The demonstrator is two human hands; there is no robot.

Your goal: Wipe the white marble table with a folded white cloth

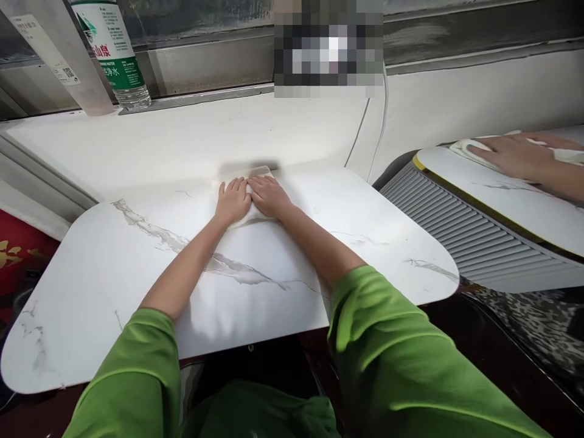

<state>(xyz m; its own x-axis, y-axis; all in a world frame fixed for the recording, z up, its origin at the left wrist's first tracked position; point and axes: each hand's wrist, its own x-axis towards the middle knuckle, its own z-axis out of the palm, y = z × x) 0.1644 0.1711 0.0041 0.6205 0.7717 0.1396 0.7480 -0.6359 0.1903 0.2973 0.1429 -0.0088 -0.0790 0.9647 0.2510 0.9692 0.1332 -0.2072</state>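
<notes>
A folded off-white cloth (260, 213) lies near the wall-side edge of a white, marble-patterned table (146, 267). My left hand (233, 201) rests palm down on the left part of the cloth, its fingers stretched out. Beside it, my right hand (268, 196) presses flat on the cloth's right part. The two hands touch or nearly touch at the thumbs. Both hands are open, laid on top of the cloth rather than wrapped around it. What lies beneath the cloth is hidden.
A water bottle (114, 55) and a tall translucent container (59, 55) stand on the window ledge at left. Cords (381, 128) hang by the white wall. At right, another person's hand (511, 155) rests on a cloth on a second marble-patterned table (493, 188).
</notes>
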